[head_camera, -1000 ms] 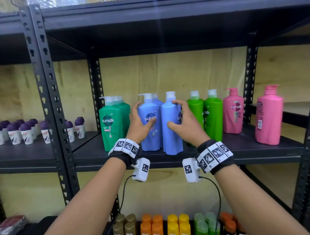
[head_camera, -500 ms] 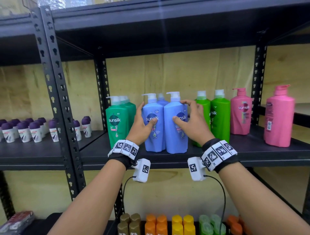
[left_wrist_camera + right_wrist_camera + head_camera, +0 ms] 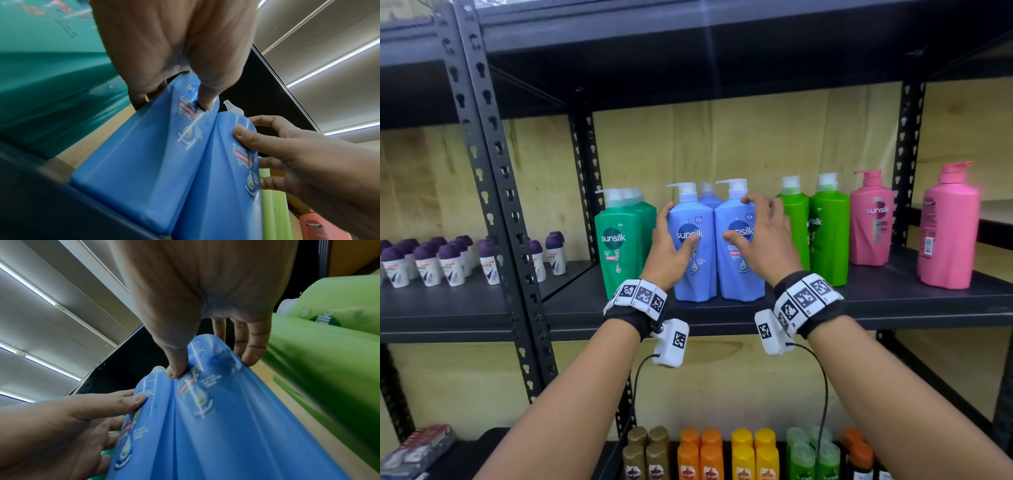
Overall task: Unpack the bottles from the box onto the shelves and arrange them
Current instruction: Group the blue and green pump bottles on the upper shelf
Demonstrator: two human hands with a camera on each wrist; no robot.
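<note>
Two blue Sunsilk pump bottles stand side by side and touching at the front of the middle shelf (image 3: 893,301). My left hand (image 3: 671,236) grips the left blue bottle (image 3: 688,274), thumb on the label and fingers round its left edge. My right hand (image 3: 748,222) grips the right blue bottle (image 3: 739,277) the same way from its right side. Both labels face front. The left wrist view shows my left thumb (image 3: 205,104) pressed on the left bottle (image 3: 144,146). In the right wrist view my right thumb (image 3: 176,371) presses the right bottle (image 3: 236,418). A third blue bottle (image 3: 707,195) stands behind them.
Teal green bottles (image 3: 616,240) stand close on the left, lime green bottles (image 3: 828,229) close on the right, then pink bottles (image 3: 869,219). Small purple-capped bottles (image 3: 428,260) fill the left bay. Small coloured bottles (image 3: 712,459) line the lower shelf. A black upright post (image 3: 493,192) stands left.
My right hand has turned the right blue bottle so its label now faces front. My left hand has kept its hold on the left blue bottle.
</note>
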